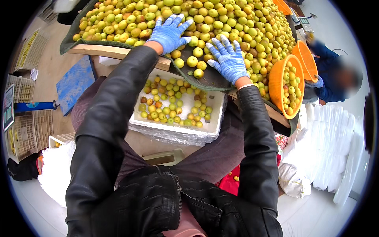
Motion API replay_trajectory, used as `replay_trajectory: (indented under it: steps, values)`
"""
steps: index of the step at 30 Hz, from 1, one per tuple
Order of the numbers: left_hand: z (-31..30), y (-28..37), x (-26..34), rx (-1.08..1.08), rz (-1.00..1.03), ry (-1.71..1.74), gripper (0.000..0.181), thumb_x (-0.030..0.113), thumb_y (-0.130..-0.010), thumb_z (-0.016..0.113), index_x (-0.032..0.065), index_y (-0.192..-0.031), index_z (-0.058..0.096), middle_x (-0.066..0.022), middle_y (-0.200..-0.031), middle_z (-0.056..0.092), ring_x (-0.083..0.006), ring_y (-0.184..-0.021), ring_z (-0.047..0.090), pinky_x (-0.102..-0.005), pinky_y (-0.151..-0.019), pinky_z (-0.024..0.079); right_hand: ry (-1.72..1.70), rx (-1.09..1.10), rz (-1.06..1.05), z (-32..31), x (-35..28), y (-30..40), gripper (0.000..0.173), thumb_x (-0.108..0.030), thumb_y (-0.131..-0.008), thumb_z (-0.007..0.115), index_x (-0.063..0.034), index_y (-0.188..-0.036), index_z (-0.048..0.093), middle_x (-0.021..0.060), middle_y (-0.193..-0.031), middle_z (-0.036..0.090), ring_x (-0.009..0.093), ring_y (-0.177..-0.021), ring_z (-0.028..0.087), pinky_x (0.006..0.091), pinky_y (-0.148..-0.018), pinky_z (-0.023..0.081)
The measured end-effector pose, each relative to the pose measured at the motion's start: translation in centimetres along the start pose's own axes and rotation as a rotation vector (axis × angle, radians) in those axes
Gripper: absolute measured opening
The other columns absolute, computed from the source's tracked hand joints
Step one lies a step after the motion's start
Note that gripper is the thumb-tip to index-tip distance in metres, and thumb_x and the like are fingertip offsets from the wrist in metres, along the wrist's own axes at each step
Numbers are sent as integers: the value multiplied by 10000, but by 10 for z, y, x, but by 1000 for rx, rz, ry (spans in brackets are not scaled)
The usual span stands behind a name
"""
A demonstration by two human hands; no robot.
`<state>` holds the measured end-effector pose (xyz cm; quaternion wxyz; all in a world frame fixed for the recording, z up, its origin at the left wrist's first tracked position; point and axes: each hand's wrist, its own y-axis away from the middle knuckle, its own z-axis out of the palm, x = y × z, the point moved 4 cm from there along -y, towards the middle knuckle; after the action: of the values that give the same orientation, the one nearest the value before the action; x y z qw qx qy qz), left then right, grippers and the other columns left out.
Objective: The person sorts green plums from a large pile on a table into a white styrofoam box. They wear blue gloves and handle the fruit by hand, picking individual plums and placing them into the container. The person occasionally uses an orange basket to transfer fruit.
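A large heap of yellow-green jujube-like fruit (204, 17) lies on a dark cloth (211, 69) over a wood-edged table. My left hand (169, 33), in a blue glove with pale fingertips, rests on the heap's near edge, fingers spread. To its right, my right hand (228, 60), gloved alike, lies palm down with fingers spread at the edge of the fruit. Several loose fruits (192, 61) sit on the cloth between the hands. Below the table's edge a white foam box (211, 130) holds a scattered layer of the same fruit (172, 106).
Orange baskets (274, 80) stand at the right, one with fruit, beside a co-worker (328, 68) in blue. Wooden rails (99, 50) edge the table. Fruit crates (44, 127), a blue board (75, 84) and a digital display (8, 107) are at the left; plastic-wrapped white packs (328, 148) stand right.
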<state>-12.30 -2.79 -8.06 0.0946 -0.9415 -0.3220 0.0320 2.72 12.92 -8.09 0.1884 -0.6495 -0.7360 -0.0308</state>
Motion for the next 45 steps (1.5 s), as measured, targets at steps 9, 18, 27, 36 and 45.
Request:
replay_trajectory:
  steps: [9, 18, 27, 36, 45]
  values:
    - [-9, 27, 52, -457, 430, -57, 646, 544, -889, 487, 339, -1461, 269, 37, -1559, 140, -286, -1443, 32, -647, -1078, 189, -80, -163, 13, -3, -11, 32, 620, -438, -852, 582, -328, -1420, 360, 24, -1478, 353, 262, -1397, 242, 561, -1104, 151]
    - [-20, 30, -25, -373, 106, 213, 518, 335, -884, 579, 139, -1351, 469, -118, -1358, 473, -326, -1181, 501, -395, -996, 411, -425, -99, 280, -29, 8, 54, 577, -172, -821, 592, -201, -1373, 430, 106, -1404, 422, 306, -1213, 487, 429, -976, 423]
    - [14, 12, -1, -390, 141, 457, 547, 366, -913, 541, 112, -1384, 425, -145, -1352, 468, -306, -1229, 476, -359, -1038, 372, -342, -218, 425, -9, -6, 14, 587, -217, -822, 559, -194, -1387, 402, 157, -1462, 318, 355, -1114, 560, 444, -925, 465]
    - [20, 5, 12, -551, -10, 837, 651, 539, -875, 554, 117, -1363, 463, -111, -1327, 528, -241, -1262, 457, -352, -1056, 340, -657, -109, 573, 11, -10, 3, 463, -235, -879, 554, -168, -1333, 486, 233, -1310, 417, 387, -1120, 525, 400, -969, 427]
    - [23, 2, 31, -623, 6, 1122, 463, 419, -889, 582, 96, -1220, 603, -35, -1225, 588, -162, -1181, 505, -292, -1039, 338, -1057, -91, 518, 15, -7, 17, 291, -217, -888, 544, -102, -1132, 654, 161, -1077, 652, 288, -1008, 620, 344, -898, 474]
